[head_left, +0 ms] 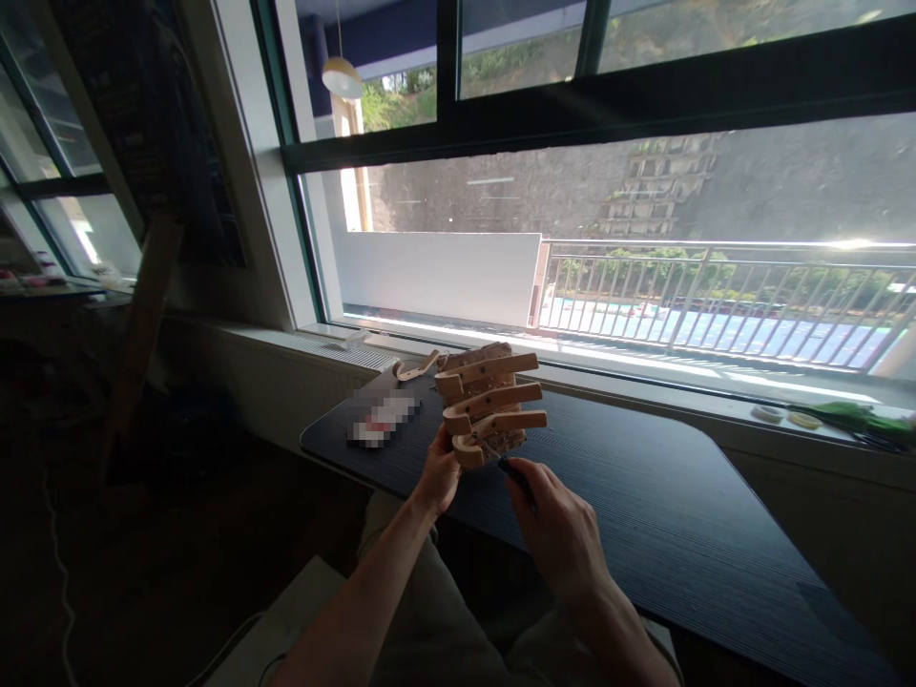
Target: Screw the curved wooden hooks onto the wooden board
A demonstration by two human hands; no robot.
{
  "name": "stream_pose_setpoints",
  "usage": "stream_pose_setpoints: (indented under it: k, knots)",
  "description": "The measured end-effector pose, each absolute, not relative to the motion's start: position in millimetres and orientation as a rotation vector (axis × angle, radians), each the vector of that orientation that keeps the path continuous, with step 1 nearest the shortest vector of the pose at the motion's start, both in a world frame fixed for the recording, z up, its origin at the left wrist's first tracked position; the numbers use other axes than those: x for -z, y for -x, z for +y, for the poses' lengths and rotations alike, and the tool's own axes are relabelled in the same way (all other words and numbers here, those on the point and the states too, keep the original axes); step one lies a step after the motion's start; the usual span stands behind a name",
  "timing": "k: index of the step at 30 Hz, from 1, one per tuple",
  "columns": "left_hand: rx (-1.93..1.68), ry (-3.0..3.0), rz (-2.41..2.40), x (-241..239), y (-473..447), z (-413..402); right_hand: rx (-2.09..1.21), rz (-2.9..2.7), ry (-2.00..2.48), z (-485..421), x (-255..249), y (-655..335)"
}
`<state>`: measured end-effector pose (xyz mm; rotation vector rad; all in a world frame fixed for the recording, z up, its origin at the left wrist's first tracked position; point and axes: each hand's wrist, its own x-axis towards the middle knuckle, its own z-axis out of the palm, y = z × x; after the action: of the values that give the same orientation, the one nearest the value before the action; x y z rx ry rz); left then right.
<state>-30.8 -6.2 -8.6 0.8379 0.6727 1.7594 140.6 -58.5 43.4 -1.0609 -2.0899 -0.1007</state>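
Observation:
My left hand (438, 474) is closed around the lower edge of a wooden rack with several pegs (488, 401), holding it up above the dark table (644, 496). My right hand (554, 520) grips a small screwdriver (510, 469) with a dark handle. Its tip touches the bottom peg of the rack. A loose wooden hook (417, 367) lies on the table behind the rack, at the far left corner.
A small blurred packet (383, 420) lies on the table left of the rack. The window sill (716, 382) runs behind the table, with green items (851, 417) at its right end. A dark chair or frame (143, 315) stands at left.

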Motion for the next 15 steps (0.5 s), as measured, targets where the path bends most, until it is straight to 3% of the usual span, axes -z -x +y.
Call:
stream_pose_setpoints:
  k: [15]
  knots:
    - [-1.741,-0.882,0.666,8.1,29.8,-7.8,0.123,-2.104,1.098,-58.3,-44.1,-140.1]
